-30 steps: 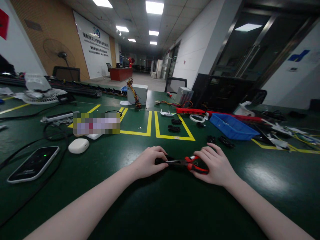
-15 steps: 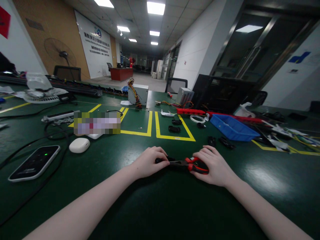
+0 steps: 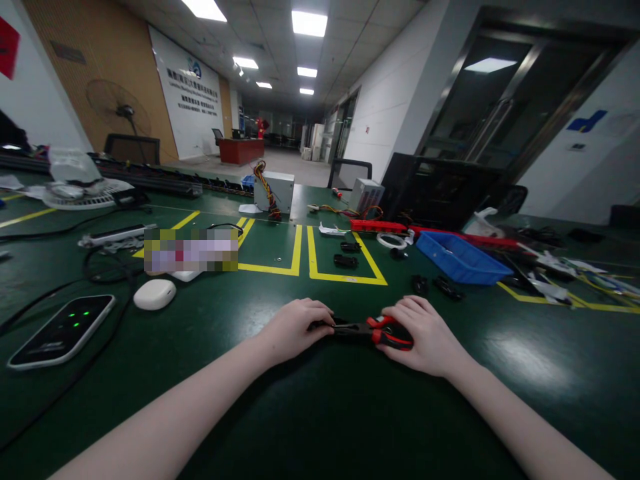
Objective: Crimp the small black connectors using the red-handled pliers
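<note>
My left hand (image 3: 296,329) rests on the green table (image 3: 320,413) with its fingers curled round a small black part (image 3: 318,325). My right hand (image 3: 425,335) is closed on the red-and-black handles of a pair of pliers (image 3: 373,331). The pliers' dark jaws point left and meet the black part at my left fingertips. Both hands lie low on the table, close together, at the middle of the view.
A blue bin (image 3: 460,257) stands to the right, with small black parts (image 3: 433,285) before it. More black parts (image 3: 346,260) lie in a yellow-taped square. At left are a white oval case (image 3: 155,294), a dark device with green lights (image 3: 63,329) and cables. Power supply boxes (image 3: 273,192) stand at the back.
The hands and pliers have hardly moved; the view has shifted slightly. The dark device at left now shows more green lights.
</note>
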`<state>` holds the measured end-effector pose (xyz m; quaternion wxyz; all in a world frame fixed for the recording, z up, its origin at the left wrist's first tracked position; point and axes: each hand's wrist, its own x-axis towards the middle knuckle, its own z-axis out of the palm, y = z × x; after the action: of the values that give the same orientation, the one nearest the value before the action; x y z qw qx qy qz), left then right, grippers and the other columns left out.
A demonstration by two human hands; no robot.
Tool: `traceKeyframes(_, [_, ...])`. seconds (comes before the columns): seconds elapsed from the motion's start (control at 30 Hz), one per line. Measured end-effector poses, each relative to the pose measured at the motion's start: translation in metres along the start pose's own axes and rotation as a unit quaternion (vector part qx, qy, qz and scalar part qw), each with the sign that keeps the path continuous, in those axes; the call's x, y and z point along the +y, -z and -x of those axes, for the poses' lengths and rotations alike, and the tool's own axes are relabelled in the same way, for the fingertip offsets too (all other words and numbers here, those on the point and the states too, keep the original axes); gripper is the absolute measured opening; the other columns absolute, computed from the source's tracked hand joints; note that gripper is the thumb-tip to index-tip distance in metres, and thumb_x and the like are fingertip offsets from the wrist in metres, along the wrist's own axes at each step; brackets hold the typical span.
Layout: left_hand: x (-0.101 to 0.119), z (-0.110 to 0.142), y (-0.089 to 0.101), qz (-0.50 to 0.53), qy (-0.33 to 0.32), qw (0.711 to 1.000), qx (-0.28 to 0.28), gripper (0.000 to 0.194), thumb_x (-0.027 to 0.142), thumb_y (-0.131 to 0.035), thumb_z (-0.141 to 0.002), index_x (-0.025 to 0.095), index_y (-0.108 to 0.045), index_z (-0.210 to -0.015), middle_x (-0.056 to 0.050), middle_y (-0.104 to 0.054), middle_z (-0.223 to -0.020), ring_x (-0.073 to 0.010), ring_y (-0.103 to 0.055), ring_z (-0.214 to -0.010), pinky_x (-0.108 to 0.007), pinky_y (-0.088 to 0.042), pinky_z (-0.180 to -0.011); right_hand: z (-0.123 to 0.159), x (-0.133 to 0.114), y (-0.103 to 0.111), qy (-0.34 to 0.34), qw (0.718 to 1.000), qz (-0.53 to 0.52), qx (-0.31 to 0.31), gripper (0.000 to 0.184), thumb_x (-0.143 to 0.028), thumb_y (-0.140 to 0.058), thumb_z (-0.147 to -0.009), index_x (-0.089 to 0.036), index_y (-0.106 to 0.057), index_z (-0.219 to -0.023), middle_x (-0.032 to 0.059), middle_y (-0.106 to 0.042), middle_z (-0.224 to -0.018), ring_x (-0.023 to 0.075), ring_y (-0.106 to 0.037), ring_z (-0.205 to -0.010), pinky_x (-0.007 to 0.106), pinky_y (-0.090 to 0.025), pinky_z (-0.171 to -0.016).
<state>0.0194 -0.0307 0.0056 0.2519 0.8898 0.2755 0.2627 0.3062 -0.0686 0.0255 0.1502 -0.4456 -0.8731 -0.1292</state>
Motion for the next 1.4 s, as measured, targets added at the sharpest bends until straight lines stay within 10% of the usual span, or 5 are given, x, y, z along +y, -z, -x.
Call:
traceKeyframes(0.8, [-0.0047,-0.002,0.0004,0.042,0.019,0.999,-0.016,0.007,0.024,-0.07,-0.084,0.019,-0.071,-0.088,-0.005,-0.065,-0.111,-0.0226,-0.06,-0.102,-0.037,-0.046,-0.09,0.0029,0.0011,-0.0013,0.015,0.999,0.021,0.046,0.039,-0.047,-0.066,-0.073,-0.019,-0.061,-0.1,0.0073,-0.067,-0.089,0.025,-0.062,-0.085,0.05,-0.038,-0.096])
traceKeyframes(1.4, [0.0018,-0.0016,0.0025,0.012,0.006,1.0,-0.006,0.007,0.019,-0.066,-0.086,0.017,-0.068,-0.092,-0.005,-0.066,-0.111,-0.0216,-0.06,-0.102,-0.037,-0.047,-0.09,-0.0008,-0.0018,0.0033,-0.022,0.999,-0.023,-0.03,0.033,-0.045,-0.064,-0.077,-0.018,-0.062,-0.097,0.0077,-0.068,-0.088,0.0219,-0.06,-0.078,0.045,-0.042,-0.085])
